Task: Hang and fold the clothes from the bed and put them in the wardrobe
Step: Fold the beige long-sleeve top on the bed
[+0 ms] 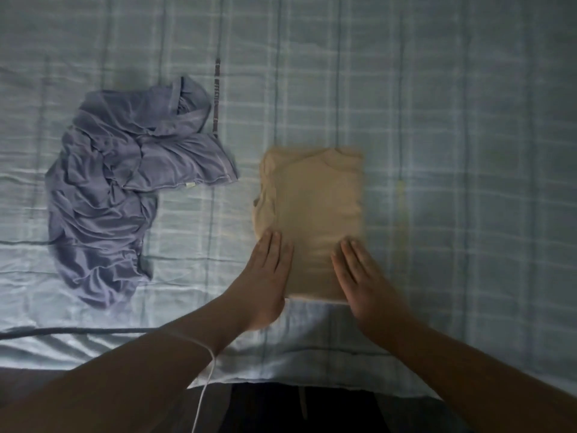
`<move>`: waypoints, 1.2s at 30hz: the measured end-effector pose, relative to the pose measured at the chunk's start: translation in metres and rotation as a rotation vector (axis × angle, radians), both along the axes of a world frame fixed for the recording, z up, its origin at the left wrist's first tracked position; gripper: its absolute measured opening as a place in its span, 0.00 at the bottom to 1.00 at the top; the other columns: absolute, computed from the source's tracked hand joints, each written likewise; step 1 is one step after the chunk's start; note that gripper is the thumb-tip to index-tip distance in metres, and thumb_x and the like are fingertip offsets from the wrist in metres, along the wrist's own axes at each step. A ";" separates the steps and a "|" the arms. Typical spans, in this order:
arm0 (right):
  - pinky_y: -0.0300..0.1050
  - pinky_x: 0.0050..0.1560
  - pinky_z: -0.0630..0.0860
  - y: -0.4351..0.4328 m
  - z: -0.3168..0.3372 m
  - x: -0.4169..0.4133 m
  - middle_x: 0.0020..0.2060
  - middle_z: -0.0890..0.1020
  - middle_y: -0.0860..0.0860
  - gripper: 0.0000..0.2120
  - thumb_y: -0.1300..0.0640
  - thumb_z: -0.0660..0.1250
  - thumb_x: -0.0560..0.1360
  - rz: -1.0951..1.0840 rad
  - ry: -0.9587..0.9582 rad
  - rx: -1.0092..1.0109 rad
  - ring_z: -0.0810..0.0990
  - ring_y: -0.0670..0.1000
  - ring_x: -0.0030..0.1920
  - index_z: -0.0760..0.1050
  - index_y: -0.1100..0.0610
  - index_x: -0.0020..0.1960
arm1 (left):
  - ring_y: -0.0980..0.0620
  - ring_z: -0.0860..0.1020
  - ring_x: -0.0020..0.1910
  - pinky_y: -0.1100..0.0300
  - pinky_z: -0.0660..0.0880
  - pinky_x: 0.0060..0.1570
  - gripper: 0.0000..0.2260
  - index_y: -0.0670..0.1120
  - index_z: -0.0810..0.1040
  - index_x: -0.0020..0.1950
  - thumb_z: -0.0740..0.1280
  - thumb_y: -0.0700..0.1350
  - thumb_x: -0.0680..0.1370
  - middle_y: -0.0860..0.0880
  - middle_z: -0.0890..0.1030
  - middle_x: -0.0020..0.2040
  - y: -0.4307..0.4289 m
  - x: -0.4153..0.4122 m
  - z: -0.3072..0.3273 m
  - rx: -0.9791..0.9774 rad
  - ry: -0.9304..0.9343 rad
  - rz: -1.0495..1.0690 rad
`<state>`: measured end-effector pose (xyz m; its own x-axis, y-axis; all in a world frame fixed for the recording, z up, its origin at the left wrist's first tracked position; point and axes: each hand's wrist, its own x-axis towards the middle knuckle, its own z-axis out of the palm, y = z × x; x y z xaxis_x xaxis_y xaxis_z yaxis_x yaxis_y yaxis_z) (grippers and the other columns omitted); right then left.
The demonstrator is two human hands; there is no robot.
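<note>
Both the left hand point(268, 273) and right hand point(363, 276) are pressing flat, fingers open, on the folded beige T-shirt point(312, 214) lying on the bed point(452, 151), while left of it the crumpled lavender garment point(115, 182) is waiting unfolded, wardrobe unseen.

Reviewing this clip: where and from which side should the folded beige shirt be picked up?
Best guess: slide both hands under the folded beige shirt along its two long side edges. It lies flat as a neat rectangle, and the left hand and right hand already flank its near end.
</note>
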<state>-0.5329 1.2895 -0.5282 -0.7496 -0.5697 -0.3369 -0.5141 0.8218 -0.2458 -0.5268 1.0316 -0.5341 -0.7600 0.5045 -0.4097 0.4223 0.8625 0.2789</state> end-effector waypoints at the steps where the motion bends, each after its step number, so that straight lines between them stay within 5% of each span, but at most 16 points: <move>1: 0.62 0.73 0.61 0.002 0.001 0.014 0.76 0.57 0.67 0.30 0.63 0.48 0.75 0.016 -0.046 0.025 0.52 0.66 0.77 0.58 0.66 0.77 | 0.27 0.44 0.76 0.35 0.49 0.75 0.39 0.31 0.52 0.77 0.55 0.48 0.70 0.25 0.50 0.75 0.003 0.013 0.000 -0.001 -0.039 -0.028; 7: 0.63 0.73 0.60 -0.007 0.002 0.023 0.74 0.62 0.68 0.34 0.60 0.49 0.69 0.004 -0.291 0.138 0.57 0.67 0.76 0.62 0.68 0.75 | 0.26 0.46 0.76 0.35 0.51 0.74 0.38 0.31 0.54 0.77 0.53 0.49 0.70 0.25 0.52 0.75 0.011 0.018 0.006 -0.051 -0.256 -0.031; 10: 0.55 0.76 0.57 -0.005 0.025 0.007 0.77 0.58 0.62 0.34 0.63 0.52 0.71 -0.123 -0.439 -0.016 0.53 0.58 0.78 0.56 0.63 0.78 | 0.35 0.45 0.78 0.54 0.34 0.75 0.33 0.36 0.51 0.79 0.56 0.47 0.76 0.31 0.51 0.78 0.005 -0.008 0.033 0.039 -0.394 0.061; 12: 0.42 0.69 0.63 -0.001 0.053 -0.019 0.73 0.68 0.58 0.29 0.63 0.59 0.75 -0.279 -0.574 -0.086 0.66 0.55 0.73 0.62 0.58 0.76 | 0.42 0.59 0.76 0.61 0.48 0.74 0.26 0.40 0.63 0.76 0.61 0.46 0.79 0.36 0.63 0.75 -0.001 -0.038 0.056 0.147 -0.601 0.209; 14: 0.40 0.50 0.68 0.003 0.076 -0.055 0.60 0.79 0.55 0.22 0.62 0.63 0.74 -0.341 -0.561 -0.101 0.78 0.54 0.57 0.70 0.55 0.67 | 0.47 0.76 0.60 0.55 0.70 0.60 0.21 0.43 0.76 0.65 0.62 0.51 0.75 0.42 0.79 0.60 -0.011 -0.066 0.070 0.295 -0.666 0.329; 16: 0.37 0.41 0.67 0.003 0.093 -0.092 0.49 0.81 0.52 0.14 0.63 0.63 0.73 -0.374 -0.509 -0.173 0.78 0.52 0.47 0.74 0.55 0.58 | 0.53 0.78 0.43 0.55 0.73 0.45 0.16 0.48 0.80 0.53 0.63 0.53 0.71 0.45 0.82 0.47 -0.021 -0.088 0.075 0.451 -0.617 0.463; 19: 0.27 0.39 0.67 0.001 0.099 -0.142 0.44 0.79 0.50 0.09 0.64 0.64 0.74 -0.485 -0.447 -0.295 0.76 0.50 0.44 0.77 0.58 0.53 | 0.58 0.79 0.49 0.60 0.74 0.47 0.13 0.58 0.80 0.55 0.68 0.55 0.71 0.51 0.83 0.53 -0.033 -0.117 0.071 0.695 -0.562 0.745; 23: 0.42 0.41 0.66 -0.010 0.077 -0.176 0.44 0.79 0.51 0.10 0.55 0.61 0.78 -0.829 -0.303 -0.444 0.75 0.52 0.43 0.77 0.58 0.54 | 0.51 0.80 0.55 0.54 0.76 0.51 0.25 0.58 0.77 0.62 0.73 0.61 0.67 0.49 0.80 0.59 -0.032 -0.141 0.056 1.016 -0.647 1.132; 27: 0.42 0.41 0.62 -0.025 0.037 -0.168 0.42 0.75 0.52 0.09 0.53 0.56 0.82 -1.026 -0.119 -0.446 0.76 0.57 0.45 0.70 0.57 0.52 | 0.55 0.79 0.47 0.63 0.72 0.44 0.29 0.51 0.68 0.70 0.75 0.53 0.73 0.50 0.79 0.58 -0.001 -0.145 0.035 0.735 -0.352 1.166; 31: 0.48 0.43 0.68 -0.031 0.006 -0.158 0.44 0.77 0.54 0.12 0.48 0.53 0.83 -1.065 0.000 -0.390 0.78 0.62 0.48 0.68 0.56 0.54 | 0.44 0.79 0.51 0.55 0.72 0.48 0.24 0.48 0.65 0.72 0.65 0.55 0.79 0.51 0.80 0.51 0.022 -0.134 0.018 0.466 -0.104 1.158; 36: 0.47 0.42 0.65 -0.035 -0.015 -0.150 0.42 0.76 0.53 0.11 0.41 0.51 0.82 -1.089 -0.022 -0.211 0.80 0.62 0.47 0.62 0.48 0.48 | 0.35 0.78 0.53 0.47 0.71 0.48 0.19 0.47 0.63 0.70 0.55 0.55 0.83 0.44 0.74 0.64 0.030 -0.115 -0.003 0.224 -0.017 1.061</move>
